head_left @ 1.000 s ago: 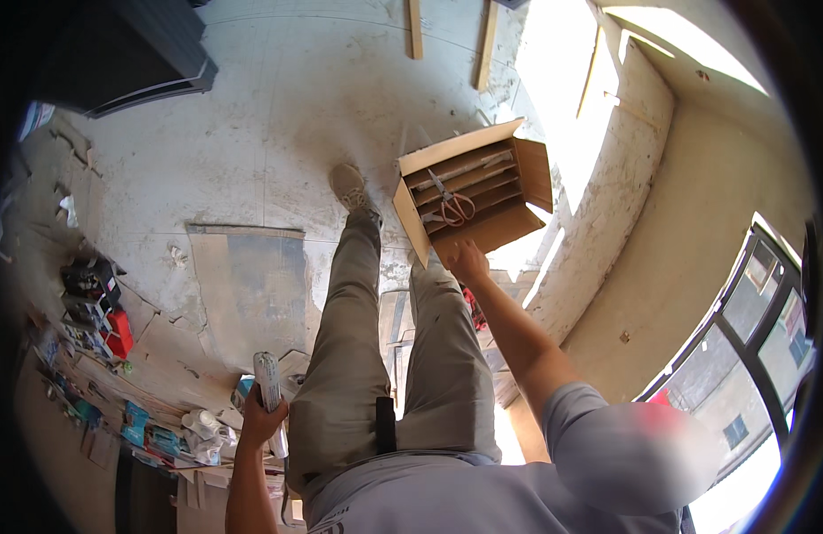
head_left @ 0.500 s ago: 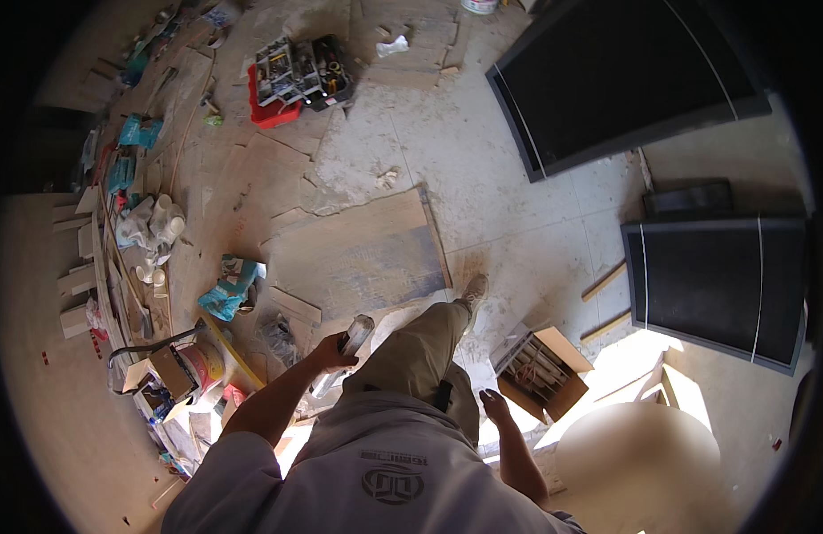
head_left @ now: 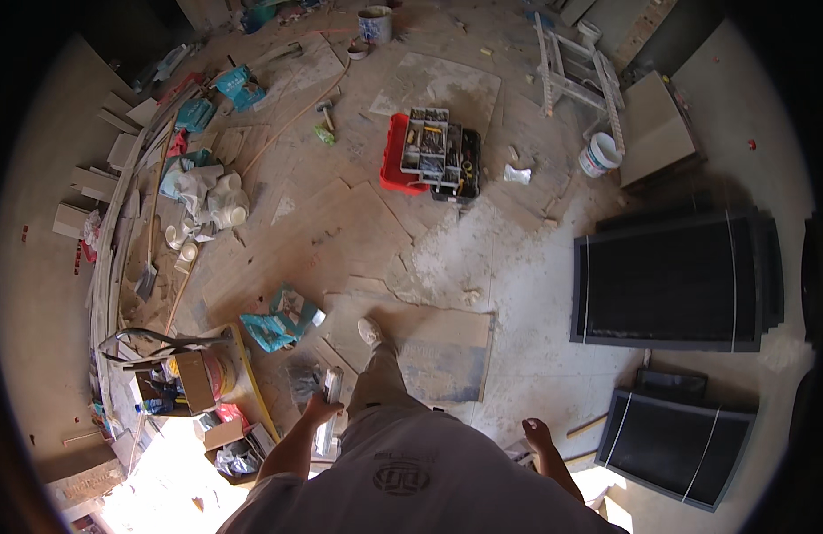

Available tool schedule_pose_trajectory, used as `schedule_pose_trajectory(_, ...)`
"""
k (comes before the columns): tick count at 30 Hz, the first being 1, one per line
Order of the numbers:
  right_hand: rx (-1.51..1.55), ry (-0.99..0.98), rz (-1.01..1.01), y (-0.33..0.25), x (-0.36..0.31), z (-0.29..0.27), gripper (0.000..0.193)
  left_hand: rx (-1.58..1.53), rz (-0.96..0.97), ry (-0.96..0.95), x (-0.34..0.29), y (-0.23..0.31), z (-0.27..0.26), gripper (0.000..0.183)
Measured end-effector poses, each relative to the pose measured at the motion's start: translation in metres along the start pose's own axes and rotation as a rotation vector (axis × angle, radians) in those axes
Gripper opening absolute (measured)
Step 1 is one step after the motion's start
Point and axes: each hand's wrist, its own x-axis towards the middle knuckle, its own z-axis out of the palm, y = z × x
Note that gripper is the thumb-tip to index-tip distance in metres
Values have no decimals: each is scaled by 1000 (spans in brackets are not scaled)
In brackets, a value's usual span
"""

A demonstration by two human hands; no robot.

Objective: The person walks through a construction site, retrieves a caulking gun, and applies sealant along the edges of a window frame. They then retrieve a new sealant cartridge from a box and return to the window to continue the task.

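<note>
My left hand (head_left: 319, 413) is closed around a long, narrow, silvery bar-like thing (head_left: 326, 436), held upright beside my left thigh; its exact kind is unclear. On the other side, my right hand (head_left: 538, 434) hangs at hip height with its fingers curled. Whatever those fingers hold, if anything, is too small to make out. One of my shoes (head_left: 370, 332) is on a brown board (head_left: 438, 329) on the floor. Left of that foot lies a crumpled teal bag (head_left: 280, 319).
An open red and black toolbox (head_left: 429, 151) stands ahead. Large black panels (head_left: 665, 280) occupy the right side, with a white bucket (head_left: 600, 155) and a stepladder (head_left: 572, 84) farther off. At left are a shovel (head_left: 146, 281), cups (head_left: 187, 253) and a cardboard box (head_left: 196, 381).
I have stepped ahead and turned left: the toolbox has come nearer the middle, and the black panels have shifted down and right. My left hand keeps hold of the silvery bar-like thing.
</note>
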Motion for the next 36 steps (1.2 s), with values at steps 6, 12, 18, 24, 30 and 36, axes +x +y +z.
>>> schedule_pose_trajectory(6,-302,-238,-45,-186,89,3,56,3,114,-48,33,139,-142,28)
schedule_pose_trajectory(12,-41,-342,-208,-392,168,24,54,-36,249,17,102,264,-290,25)
schedule_pose_trajectory(18,-269,-270,-177,-572,299,11,62,-38,188,313,246,298,-375,14)
schedule_pose_trajectory(24,-643,-405,-338,-848,451,-59,65,-361,83,535,278,390,-431,18)
schedule_pose_trajectory(30,-286,-5,-828,-1234,544,-167,43,-412,-30,648,344,480,-507,17)
schedule_pose_trajectory(36,0,115,-817,-1471,613,-183,37,-330,-43,717,513,527,-628,24)
